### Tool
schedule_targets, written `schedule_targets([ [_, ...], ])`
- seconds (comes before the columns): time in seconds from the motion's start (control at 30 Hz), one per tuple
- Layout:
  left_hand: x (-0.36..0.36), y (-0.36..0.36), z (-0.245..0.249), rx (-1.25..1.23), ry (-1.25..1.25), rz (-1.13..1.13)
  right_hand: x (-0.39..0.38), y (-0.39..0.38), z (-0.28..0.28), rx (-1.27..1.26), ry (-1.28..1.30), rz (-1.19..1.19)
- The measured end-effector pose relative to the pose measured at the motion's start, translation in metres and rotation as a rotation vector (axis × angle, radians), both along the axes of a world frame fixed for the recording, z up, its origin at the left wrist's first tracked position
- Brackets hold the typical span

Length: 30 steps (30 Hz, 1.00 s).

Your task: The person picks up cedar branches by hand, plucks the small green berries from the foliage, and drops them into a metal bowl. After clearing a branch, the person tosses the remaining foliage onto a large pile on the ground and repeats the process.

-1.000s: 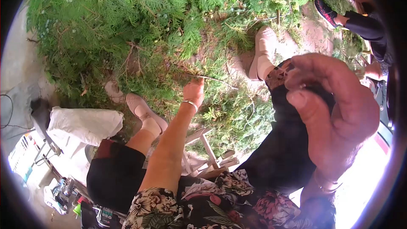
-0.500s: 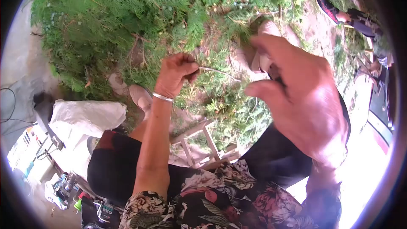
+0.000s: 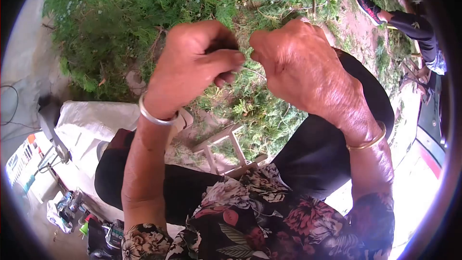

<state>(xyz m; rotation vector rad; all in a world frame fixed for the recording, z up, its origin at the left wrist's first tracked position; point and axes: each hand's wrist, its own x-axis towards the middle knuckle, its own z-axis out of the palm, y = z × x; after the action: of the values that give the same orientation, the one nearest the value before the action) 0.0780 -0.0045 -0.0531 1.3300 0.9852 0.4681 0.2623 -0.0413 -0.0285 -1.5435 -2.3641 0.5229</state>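
In the middle of the head view, my left hand is closed in a pinch on a thin pale wire-like strand. The strand runs a short way to the right and passes out of sight by my right hand. That hand is also closed, its fingertips curled close to the left thumb; what they hold is hidden behind the knuckles. Both hands are raised above cut green conifer branches spread over the ground.
A small wooden frame stands between my knees. To the left lie a white sack and a cluttered heap of items. At the far right, another person's leg and shoe are visible.
My left hand has come up closer to the camera, still pinching the strand. My right hand, its thumb and fingers apart before, has moved left beside it and closed.
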Motion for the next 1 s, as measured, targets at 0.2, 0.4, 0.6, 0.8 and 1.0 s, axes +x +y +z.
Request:
schedule_targets([
  [0.2, -0.141, -0.009, 0.021, 0.318, 0.563, 0.116, -0.004, 0.007, -0.002, 0.083, -0.024, -0.088],
  [0.4, -0.400, -0.118, 0.026, -0.235, 1.241, 0.296, -0.007, 0.010, 0.011, 0.006, -0.037, -0.062],
  [0.6, -0.363, -0.128, 0.028, 0.160, 1.300, -0.119, -0.009, 0.008, 0.018, -0.003, 0.003, -0.038],
  [0.8, -0.210, -0.027, -0.138, 0.094, 0.776, -0.426, -0.014, 0.007, 0.025, -0.094, -0.049, -0.077],
  [1.0, -0.083, -0.097, -0.311, 0.077, 1.122, 0.274, -0.013, 0.009, 0.036, -0.215, 0.001, -0.116],
])
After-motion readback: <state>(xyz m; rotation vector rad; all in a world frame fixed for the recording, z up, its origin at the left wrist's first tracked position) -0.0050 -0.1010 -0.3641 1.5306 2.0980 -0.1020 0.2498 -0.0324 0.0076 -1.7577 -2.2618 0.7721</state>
